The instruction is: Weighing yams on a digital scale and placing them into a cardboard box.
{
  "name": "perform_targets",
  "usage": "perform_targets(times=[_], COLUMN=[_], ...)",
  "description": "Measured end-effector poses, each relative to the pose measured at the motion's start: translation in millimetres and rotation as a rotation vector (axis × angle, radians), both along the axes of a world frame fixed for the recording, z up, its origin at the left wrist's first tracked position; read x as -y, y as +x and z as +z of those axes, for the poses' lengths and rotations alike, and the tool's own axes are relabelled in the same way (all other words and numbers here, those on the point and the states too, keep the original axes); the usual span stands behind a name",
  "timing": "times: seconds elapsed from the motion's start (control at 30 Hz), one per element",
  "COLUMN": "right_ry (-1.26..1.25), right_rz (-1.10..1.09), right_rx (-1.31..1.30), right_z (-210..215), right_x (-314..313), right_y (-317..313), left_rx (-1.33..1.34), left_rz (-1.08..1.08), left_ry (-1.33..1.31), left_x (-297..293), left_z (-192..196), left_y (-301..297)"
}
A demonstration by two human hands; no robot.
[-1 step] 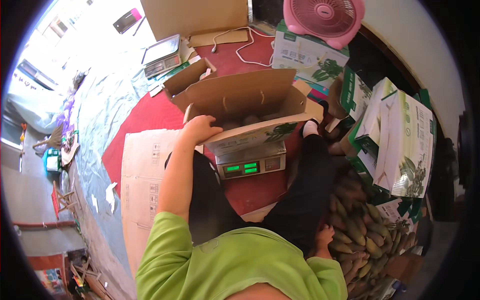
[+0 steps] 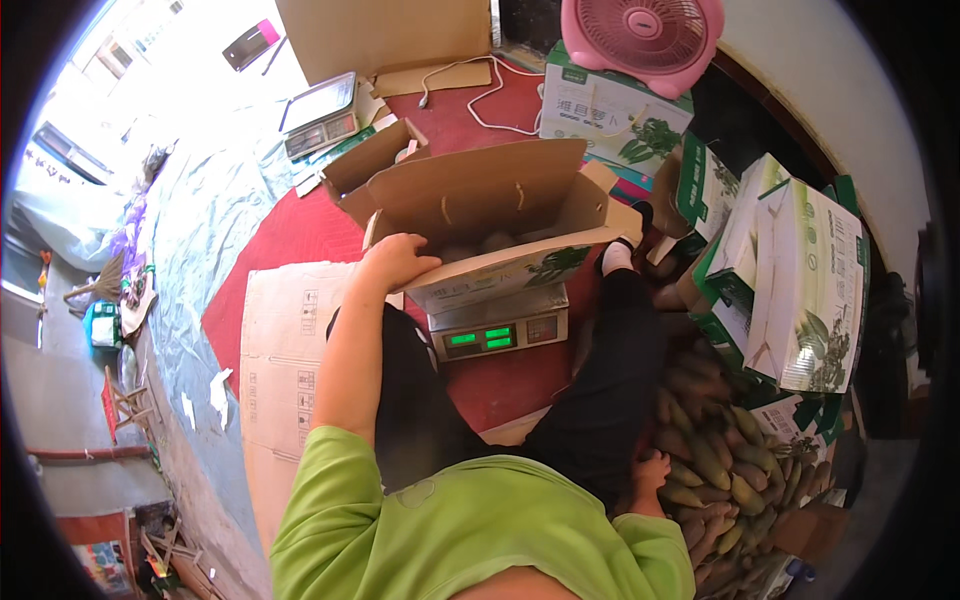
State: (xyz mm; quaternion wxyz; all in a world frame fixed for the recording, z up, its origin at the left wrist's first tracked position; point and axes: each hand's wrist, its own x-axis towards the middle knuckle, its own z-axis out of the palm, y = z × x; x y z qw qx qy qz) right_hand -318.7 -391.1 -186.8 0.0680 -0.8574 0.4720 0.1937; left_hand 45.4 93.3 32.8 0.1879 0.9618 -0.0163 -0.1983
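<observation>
In front of me an open cardboard box (image 2: 450,293) with raised flaps sits on a digital scale (image 2: 540,328) with green lit displays. Several rounded, dark produce pieces (image 2: 497,241) show inside it, mostly in shadow. My left hand (image 2: 400,262) grips the box's near left rim, fingers curled over the edge. Low on my right side, my right hand (image 2: 652,470) is beside my thigh, at the edge of a heap of long green-brown radishes (image 2: 745,495). Its fingers are curled, and whatever they may hold is hidden.
White-and-green cartons (image 2: 810,290) lean in a stack at right. A pink fan (image 2: 645,50) stands on another carton (image 2: 615,118) at the back. A second scale (image 2: 320,115) and a small open box (image 2: 375,160) are far left. Flattened cardboard (image 2: 285,350) lies left of me.
</observation>
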Motion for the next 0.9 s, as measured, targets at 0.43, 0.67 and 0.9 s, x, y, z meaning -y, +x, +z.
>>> perform_targets(times=[0.43,0.67,0.9], right_ry=[0.119,0.051,-0.029], right_rz=[-0.071,0.121,0.249], right_rx=[-0.183,0.003,0.551], right_z=[-30,-39,3], right_x=[43,52,43], right_y=[-27,-53,-26], left_rx=[0.045,0.053,0.055], left_rz=[-0.025,-0.019,-0.024], left_ry=[-0.019,-0.035,-0.051], left_x=[8,9,7], left_z=[-1,0,1], left_y=[2,2,-3])
